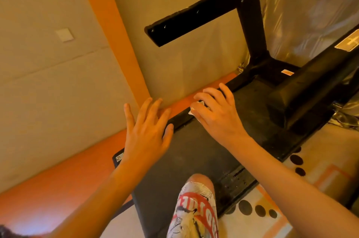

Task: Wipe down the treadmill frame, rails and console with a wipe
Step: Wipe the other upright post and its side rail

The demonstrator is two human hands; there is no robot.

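the right hand [215,113] is a little to the 1 o'clock side of the middle of the picture, and its grip is clenched on a white wipe [196,107], with bent fingers on top of it and a small bit of the wipe poking out by the thumb; the wipe sits on the black side rail [180,116] of the treadmill, the rail that runs just beside the wall [194,63]; the left hand [147,133] is near the right hand, at its 8 o'clock, and its grip is released, with the fingers straight and spread and nothing in it; its thumb lies over the same rail and its fingertips reach toward the orange strip [180,103] low on the wall, but you cannot tell if they touch it; the dark belt [184,160] fills the middle and goes down to 6 o'clock, where a knee in printed shorts [196,212] rests on it; at 3 o'clock is the big black hood [303,90] at the front of the treadmill, and a black post [250,24] stands up from there toward 12 o'clock with a black handrail [194,24] sticking out toward 10 o'clock; a light switch [65,35] is on the wall at 10 o'clock, and a rug with dark dots [272,212] lies at 5 o'clock
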